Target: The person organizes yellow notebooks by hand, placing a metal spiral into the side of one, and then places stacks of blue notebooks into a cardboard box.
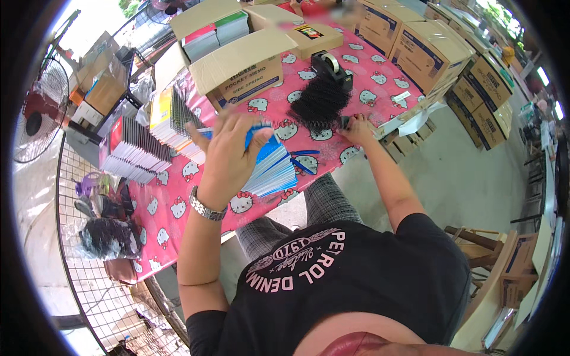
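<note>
My left hand (228,148), with a metal watch on its wrist, is over the upper end of a fanned stack of blue-covered memo pads (270,169). Its thumb and fingers are spread, the fingertips blurred. My right hand (357,129) is closed at the table's right edge, at a small dark piece (343,122) whose kind I cannot make out. A thin spiral wire (314,125) stretches between that piece and the blue pads. Just beyond lies a heap of black spiral coils (320,104). Blue-handled pliers (304,160) rest right of the pads.
Stacks of spiral-bound pads (133,148) stand at the left. An open carton (243,74) with pads inside is at the back, near a tape dispenser (332,68). Closed cartons (430,53) fill the back right. A fan (41,113) stands far left; another person (314,7) is across the table.
</note>
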